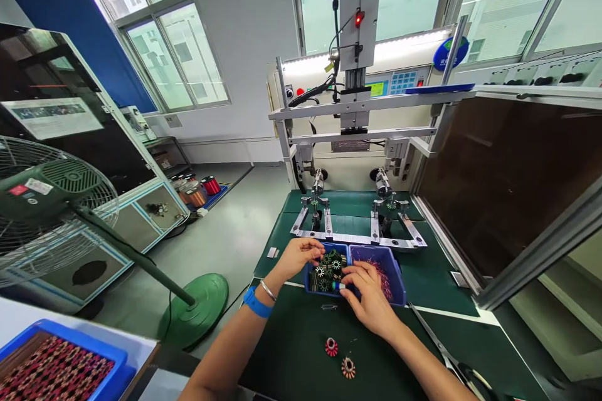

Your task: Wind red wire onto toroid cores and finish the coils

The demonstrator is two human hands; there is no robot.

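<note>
My left hand (301, 258) reaches to the left rim of a blue bin (308, 282), its fingers curled and the tips drawn together. Anything between those tips is too small to make out. Green slotted motor stator cores (329, 263) fill this bin. Over the bin's right side, my right hand (369, 297) has bent fingers, with a small blue-and-green cylinder (337, 286) at the thumb and fingertips. A second bin (399, 282), beside the first, contains red wire scraps (383, 272). Two wound stators, one red (331, 346) and one copper-coloured (348, 368), lie on the green mat.
A winding machine (355, 100) with two spindles and a metal fixture (352, 238) stands behind the bins. Scissors (439, 348) lie at right. At left are a green floor fan (197, 301) and a blue tray (120, 366) of wound parts.
</note>
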